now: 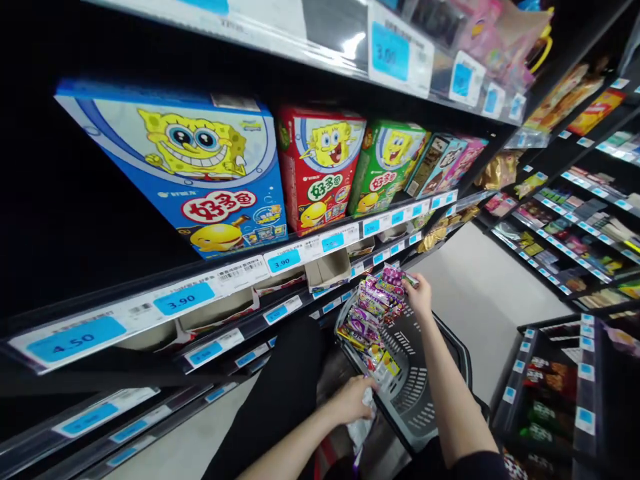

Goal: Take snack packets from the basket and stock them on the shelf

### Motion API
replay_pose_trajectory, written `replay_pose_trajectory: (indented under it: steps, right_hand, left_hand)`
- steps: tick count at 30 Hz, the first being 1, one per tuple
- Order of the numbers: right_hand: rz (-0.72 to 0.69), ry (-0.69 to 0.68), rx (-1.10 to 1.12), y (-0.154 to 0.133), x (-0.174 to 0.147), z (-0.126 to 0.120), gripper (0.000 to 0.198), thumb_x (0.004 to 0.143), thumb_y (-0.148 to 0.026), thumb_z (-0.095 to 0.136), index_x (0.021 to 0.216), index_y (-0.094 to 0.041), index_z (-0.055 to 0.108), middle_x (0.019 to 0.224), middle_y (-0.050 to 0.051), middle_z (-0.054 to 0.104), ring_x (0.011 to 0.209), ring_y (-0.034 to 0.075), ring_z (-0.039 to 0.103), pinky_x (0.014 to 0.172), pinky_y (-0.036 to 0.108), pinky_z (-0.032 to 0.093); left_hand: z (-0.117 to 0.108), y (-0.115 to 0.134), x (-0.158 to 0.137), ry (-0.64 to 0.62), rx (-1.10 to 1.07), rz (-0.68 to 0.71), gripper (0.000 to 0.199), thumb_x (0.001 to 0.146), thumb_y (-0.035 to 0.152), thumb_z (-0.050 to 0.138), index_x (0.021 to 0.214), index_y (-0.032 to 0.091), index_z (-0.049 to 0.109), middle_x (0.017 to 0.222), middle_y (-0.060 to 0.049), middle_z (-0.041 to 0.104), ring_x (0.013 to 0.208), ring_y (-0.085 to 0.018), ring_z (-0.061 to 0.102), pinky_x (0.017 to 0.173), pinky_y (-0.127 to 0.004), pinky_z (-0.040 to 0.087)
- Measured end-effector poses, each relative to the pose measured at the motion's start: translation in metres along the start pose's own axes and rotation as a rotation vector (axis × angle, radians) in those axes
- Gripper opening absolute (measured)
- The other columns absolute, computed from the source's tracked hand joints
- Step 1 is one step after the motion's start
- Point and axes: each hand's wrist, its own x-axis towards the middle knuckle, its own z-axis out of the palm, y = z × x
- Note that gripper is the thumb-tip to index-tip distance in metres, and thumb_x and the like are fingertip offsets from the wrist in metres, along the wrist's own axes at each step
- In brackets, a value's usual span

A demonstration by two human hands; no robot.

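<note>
My right hand (419,297) reaches into the grey basket (450,340), its fingers closed on a purple snack packet (393,275) at the top of the pile. More purple and white snack packets (365,325) lie in a row along the basket's left side. A yellow packet (391,363) lies nearer to me. At the basket's near left rim is my left hand (350,400), its fingers curled and touching the rim. From it hangs a crumpled white plastic wrapper (360,430) with a purple end. The left fingertips are partly hidden.
Beside me a dark shelf (240,270) carries blue (220,200), red (323,167) and green (385,167) cartoon snack boxes. Open cartons (327,270) sit one level lower. Stocked shelves (575,227) stand across the pale floor (480,280); a low rack (547,387) is at right.
</note>
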Motion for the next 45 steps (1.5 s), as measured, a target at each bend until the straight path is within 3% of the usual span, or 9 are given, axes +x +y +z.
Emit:
replay_pose_trajectory:
  steps: [8, 14, 19, 24, 27, 30, 33, 38, 45]
  right_hand:
    - [0.086, -0.187, -0.108, 0.061, -0.021, 0.057, 0.023, 0.060, -0.039, 0.058, 0.066, -0.017, 0.055, 0.051, -0.004, 0.050, 0.050, 0.012, 0.043, 0.052, 0.023, 0.034]
    - [0.181, -0.383, -0.202, 0.060, -0.001, 0.040, 0.030, 0.049, -0.041, 0.068, 0.067, -0.018, 0.061, 0.056, -0.003, 0.058, 0.054, 0.015, 0.051, 0.055, 0.024, 0.038]
    - [0.218, -0.362, -0.240, 0.040, 0.008, 0.001, 0.042, 0.064, -0.051, 0.055, 0.087, -0.016, 0.064, 0.083, 0.007, 0.067, 0.072, 0.019, 0.060, 0.064, 0.028, 0.043]
    - [0.472, -0.055, -0.133, 0.046, -0.082, -0.046, 0.049, 0.070, -0.055, 0.047, 0.093, -0.014, 0.061, 0.081, 0.011, 0.067, 0.059, 0.019, 0.060, 0.053, 0.029, 0.045]
    - [0.753, -0.148, 0.125, 0.054, -0.166, -0.052, 0.048, 0.068, -0.055, 0.053, 0.094, -0.016, 0.061, 0.078, 0.010, 0.067, 0.053, 0.019, 0.060, 0.047, 0.029, 0.045]
    - [0.675, -0.290, 0.435, 0.055, -0.222, -0.040, 0.043, 0.065, -0.045, 0.063, 0.096, -0.016, 0.062, 0.078, 0.007, 0.068, 0.064, 0.020, 0.062, 0.060, 0.032, 0.048]
    - [0.528, -0.212, 0.377, 0.049, -0.234, -0.032, 0.032, 0.060, -0.039, 0.068, 0.079, -0.014, 0.067, 0.069, 0.005, 0.067, 0.065, 0.022, 0.060, 0.065, 0.035, 0.047]
    - [0.121, -0.324, 0.250, 0.027, -0.225, -0.055, 0.012, 0.068, -0.028, 0.064, 0.077, -0.024, 0.071, 0.084, 0.006, 0.067, 0.088, 0.024, 0.056, 0.083, 0.040, 0.040]
    - [0.238, -0.274, 0.196, 0.024, -0.248, -0.081, 0.028, 0.065, -0.023, 0.061, 0.092, -0.029, 0.067, 0.124, 0.004, 0.048, 0.113, 0.027, 0.043, 0.094, 0.044, 0.035]
  left_hand:
    - [-0.008, -0.002, 0.000, 0.022, 0.060, -0.043, 0.047, 0.054, 0.023, 0.069, 0.101, 0.023, 0.059, 0.105, -0.005, 0.058, 0.097, -0.025, 0.053, 0.083, -0.033, 0.040]
    - [-0.005, 0.004, -0.002, 0.011, 0.015, -0.071, 0.054, 0.056, 0.020, 0.066, 0.108, 0.023, 0.053, 0.111, -0.007, 0.055, 0.101, -0.026, 0.051, 0.086, -0.035, 0.038]
    - [-0.008, 0.012, 0.004, 0.068, -0.239, -0.113, 0.074, 0.059, 0.016, 0.062, 0.126, 0.019, 0.031, 0.109, -0.008, 0.055, 0.098, -0.023, 0.050, 0.085, -0.034, 0.037]
    - [-0.017, 0.012, 0.009, 0.177, -0.615, -0.006, 0.055, 0.057, 0.019, 0.066, 0.107, 0.016, 0.043, 0.100, -0.005, 0.056, 0.093, -0.020, 0.049, 0.085, -0.031, 0.036]
    - [-0.018, 0.013, 0.010, 0.148, -0.825, 0.058, 0.049, 0.055, 0.023, 0.070, 0.099, 0.016, 0.048, 0.087, -0.001, 0.056, 0.081, -0.017, 0.051, 0.076, -0.028, 0.039]
    - [-0.017, 0.017, 0.010, 0.091, -0.945, 0.083, 0.055, 0.051, 0.029, 0.075, 0.099, 0.016, 0.051, 0.087, -0.002, 0.057, 0.082, -0.017, 0.052, 0.076, -0.029, 0.039]
    - [-0.019, 0.017, 0.008, -0.034, -1.098, -0.058, 0.056, 0.061, 0.052, 0.063, 0.104, 0.018, 0.052, 0.098, -0.008, 0.059, 0.092, -0.023, 0.052, 0.081, -0.038, 0.038]
    - [-0.027, 0.011, -0.002, -0.578, -1.194, -0.361, 0.060, 0.063, 0.059, 0.056, 0.109, 0.020, 0.050, 0.106, -0.013, 0.058, 0.096, -0.034, 0.053, 0.076, -0.056, 0.039]
    - [-0.024, 0.021, -0.018, -0.381, -1.084, -0.120, 0.070, 0.053, 0.006, 0.068, 0.117, 0.023, 0.045, 0.109, -0.008, 0.055, 0.095, -0.025, 0.056, 0.079, -0.041, 0.045]
